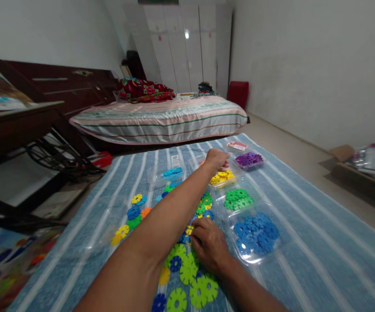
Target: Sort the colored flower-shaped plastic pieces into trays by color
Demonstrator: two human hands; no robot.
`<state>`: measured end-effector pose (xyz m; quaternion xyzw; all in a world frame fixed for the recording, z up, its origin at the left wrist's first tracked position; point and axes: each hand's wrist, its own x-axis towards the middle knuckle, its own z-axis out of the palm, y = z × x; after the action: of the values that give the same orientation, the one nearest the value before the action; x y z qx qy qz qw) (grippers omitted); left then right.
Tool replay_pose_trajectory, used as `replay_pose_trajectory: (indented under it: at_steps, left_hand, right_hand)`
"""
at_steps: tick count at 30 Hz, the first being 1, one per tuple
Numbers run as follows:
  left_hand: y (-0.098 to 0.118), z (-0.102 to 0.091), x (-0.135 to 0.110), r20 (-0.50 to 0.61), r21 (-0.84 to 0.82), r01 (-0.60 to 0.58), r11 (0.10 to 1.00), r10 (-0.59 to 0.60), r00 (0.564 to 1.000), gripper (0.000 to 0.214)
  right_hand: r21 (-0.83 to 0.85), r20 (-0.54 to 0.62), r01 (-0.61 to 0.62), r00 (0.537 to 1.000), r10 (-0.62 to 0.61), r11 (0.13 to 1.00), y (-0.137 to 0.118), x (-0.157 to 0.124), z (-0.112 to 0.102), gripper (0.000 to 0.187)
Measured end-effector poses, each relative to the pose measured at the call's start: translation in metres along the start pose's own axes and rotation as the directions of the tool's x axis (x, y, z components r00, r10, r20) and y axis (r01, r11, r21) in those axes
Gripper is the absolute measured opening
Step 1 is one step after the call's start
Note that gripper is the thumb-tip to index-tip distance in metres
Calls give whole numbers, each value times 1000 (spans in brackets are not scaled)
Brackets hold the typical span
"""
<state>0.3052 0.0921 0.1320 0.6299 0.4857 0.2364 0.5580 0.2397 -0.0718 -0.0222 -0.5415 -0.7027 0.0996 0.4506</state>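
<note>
My left hand (pixel 218 159) reaches across to the far side and hangs over a clear tub of yellow notched discs (pixel 222 177). Its fingers are curled together, and anything inside them is hidden. Closer to me, my right hand (pixel 208 242) rests on the loose pile, thumb and fingers closed at a yellow notched disc (pixel 190 230). Lime-green notched discs (pixel 189 268) and a dark blue disc (pixel 175 263) lie beside that hand. My left forearm covers part of the pile.
Clear tubs on the right hold blue discs (pixel 255 233), green discs (pixel 238 199) and purple discs (pixel 249 160). A tub of light blue discs (pixel 172 172) stands at the far left. Loose yellow discs (pixel 120 235) lie left of my forearm. Beyond the striped cloth (pixel 304 242) is a bed (pixel 161 121).
</note>
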Motion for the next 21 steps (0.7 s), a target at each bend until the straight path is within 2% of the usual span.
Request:
replay_pose_trajectory:
  at_steps: [2,5,8,12,15,18,21]
  left_hand:
    - [-12,-9,-2,-26,60,-1,998,3,1000,10]
    - [-39,-41,-21,3,163,-36,986,36,999,9]
    - [-66,-87,-49,-4,261,-41,965,43,999,6]
    - [-99,-153,-88,-73,395,-20,918,53,996,11]
    - [-123,-192,-117,-97,566,11,825,54,994,13]
    - [-143,-215,-143,-98,691,31,722,52,994,14]
    - [-157,-220,-162,-105,735,65,675,18,994,15]
  right_hand:
    - [3,5,-8,1000,8,1000,0,0,0,12]
    - [-4,8,-16,1000,17,1000,1,-1,1,12]
    - [-10,14,-19,1000,19,1000,0,-1,0,11]
    - [-12,17,-10,1000,11,1000,-1,-2,-2,13]
    - [2,9,1,1000,-1,1000,-1,-4,-3,16]
    - [7,2,13,1000,-13,1000,0,-6,-4,18]
    - [8,-1,12,1000,-12,1000,1,-7,-5,18]
